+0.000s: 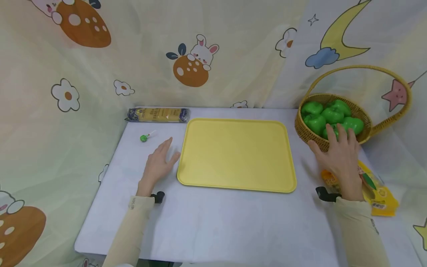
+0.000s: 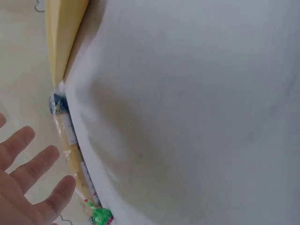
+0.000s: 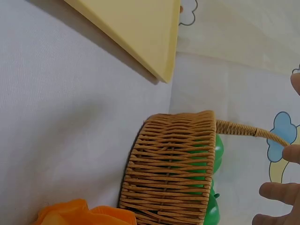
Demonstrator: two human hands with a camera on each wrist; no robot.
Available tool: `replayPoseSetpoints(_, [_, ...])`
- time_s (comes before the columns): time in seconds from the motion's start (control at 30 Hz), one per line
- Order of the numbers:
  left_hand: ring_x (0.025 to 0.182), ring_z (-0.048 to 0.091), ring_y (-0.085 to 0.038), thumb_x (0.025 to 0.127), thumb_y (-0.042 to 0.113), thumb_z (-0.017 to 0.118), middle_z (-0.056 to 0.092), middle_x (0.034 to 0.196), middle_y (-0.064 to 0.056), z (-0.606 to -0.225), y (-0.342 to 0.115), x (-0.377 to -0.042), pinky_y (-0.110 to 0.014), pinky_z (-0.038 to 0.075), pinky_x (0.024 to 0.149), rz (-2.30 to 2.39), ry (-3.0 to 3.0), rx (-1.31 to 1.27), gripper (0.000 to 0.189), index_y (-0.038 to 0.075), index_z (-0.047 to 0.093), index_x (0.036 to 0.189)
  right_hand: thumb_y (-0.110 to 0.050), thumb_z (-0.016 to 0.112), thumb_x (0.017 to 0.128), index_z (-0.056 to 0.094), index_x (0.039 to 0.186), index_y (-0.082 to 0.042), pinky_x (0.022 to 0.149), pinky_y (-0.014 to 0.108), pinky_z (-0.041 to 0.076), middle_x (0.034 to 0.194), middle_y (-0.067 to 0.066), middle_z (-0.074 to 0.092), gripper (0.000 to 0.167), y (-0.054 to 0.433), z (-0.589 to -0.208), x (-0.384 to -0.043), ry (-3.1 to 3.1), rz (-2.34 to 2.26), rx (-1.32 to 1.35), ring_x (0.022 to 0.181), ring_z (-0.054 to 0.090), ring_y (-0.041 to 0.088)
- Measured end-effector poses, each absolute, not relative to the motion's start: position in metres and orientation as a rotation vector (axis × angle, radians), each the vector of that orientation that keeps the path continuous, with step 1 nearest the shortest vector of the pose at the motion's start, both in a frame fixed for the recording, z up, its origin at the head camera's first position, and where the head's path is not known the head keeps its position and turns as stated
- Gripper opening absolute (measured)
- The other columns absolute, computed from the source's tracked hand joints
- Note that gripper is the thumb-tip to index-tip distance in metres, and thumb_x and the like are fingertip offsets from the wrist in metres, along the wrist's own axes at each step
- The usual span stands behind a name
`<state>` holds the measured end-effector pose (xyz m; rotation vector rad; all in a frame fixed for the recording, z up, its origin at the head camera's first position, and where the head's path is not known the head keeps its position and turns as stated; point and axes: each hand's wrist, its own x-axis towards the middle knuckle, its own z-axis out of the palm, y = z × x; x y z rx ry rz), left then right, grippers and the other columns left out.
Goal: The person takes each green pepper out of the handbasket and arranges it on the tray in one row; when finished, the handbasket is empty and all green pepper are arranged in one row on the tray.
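Note:
My right hand (image 1: 341, 159) is raised at the front rim of a wicker basket (image 1: 301, 129), fingers spread and pointing toward the green bell peppers (image 1: 333, 115) inside. In the right wrist view its fingers (image 3: 279, 192) hang apart from the basket's woven side, holding nothing. To the left of a yellow tray (image 1: 237, 155), my left hand (image 1: 156, 165) hovers over the white table with fingers extended and thumb apart. Nothing is in it. A green-wrapped lollipop (image 1: 144, 138) lies on the table beyond that hand.
A long clear-and-blue packet of yellowish sticks (image 1: 160, 115) lies along the back left edge. Partly under the right forearm is a yellow bag (image 1: 381, 196) with an orange part (image 1: 329, 180) beside it. The basket's tall handle (image 1: 360, 67) arches above the peppers. Patterned cloth (image 1: 233, 55) hangs behind.

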<state>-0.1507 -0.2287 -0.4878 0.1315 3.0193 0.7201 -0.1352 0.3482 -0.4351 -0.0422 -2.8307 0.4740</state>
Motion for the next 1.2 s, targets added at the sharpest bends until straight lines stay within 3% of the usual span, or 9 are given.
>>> replayPoseSetpoints(0.37, [0.141,0.037,-0.038,0.093,0.077,0.041,0.040,0.158,-0.014,-0.503,-0.225,-0.145,-0.061,0.030,0.115,0.758,2.909,0.132,0.087,0.023,0.028,0.160,-0.060,0.052,0.095,0.033,0.155,-0.005,0.107,0.081,0.015,0.157,0.033,0.028,0.083,0.346,-0.435,-0.135,-2.784,0.472,-0.015,0.144,0.018,0.062])
replayPoseSetpoints(0.63, [0.136,0.042,-0.036,0.089,0.080,0.043,0.050,0.147,-0.014,-0.509,-0.222,-0.144,-0.060,0.034,0.112,0.753,2.831,0.103,0.096,0.019,0.024,0.161,-0.060,0.051,0.095,0.030,0.156,-0.005,0.110,0.080,0.012,0.159,0.033,0.024,0.085,0.346,-0.435,-0.135,-2.820,0.487,-0.028,0.145,0.014,0.061])
replayPoseSetpoints(0.9, [0.109,0.050,-0.028,0.083,0.081,0.053,0.052,0.127,-0.011,-0.511,-0.224,-0.144,-0.050,0.045,0.095,0.680,2.774,0.102,0.107,0.016,0.022,0.161,-0.061,0.051,0.095,0.031,0.156,-0.004,0.111,0.078,0.012,0.158,0.033,0.026,0.086,0.348,-0.437,-0.133,-2.815,0.468,-0.032,0.145,0.015,0.061])
replayPoseSetpoints(1.2, [0.114,0.047,-0.027,0.069,0.080,0.071,0.048,0.131,-0.009,-0.508,-0.230,-0.140,-0.050,0.044,0.099,0.674,2.711,0.150,0.119,0.022,0.024,0.161,-0.061,0.050,0.095,0.029,0.157,-0.004,0.111,0.078,0.012,0.158,0.034,0.026,0.086,0.353,-0.435,-0.135,-2.832,0.456,-0.037,0.146,0.014,0.061])
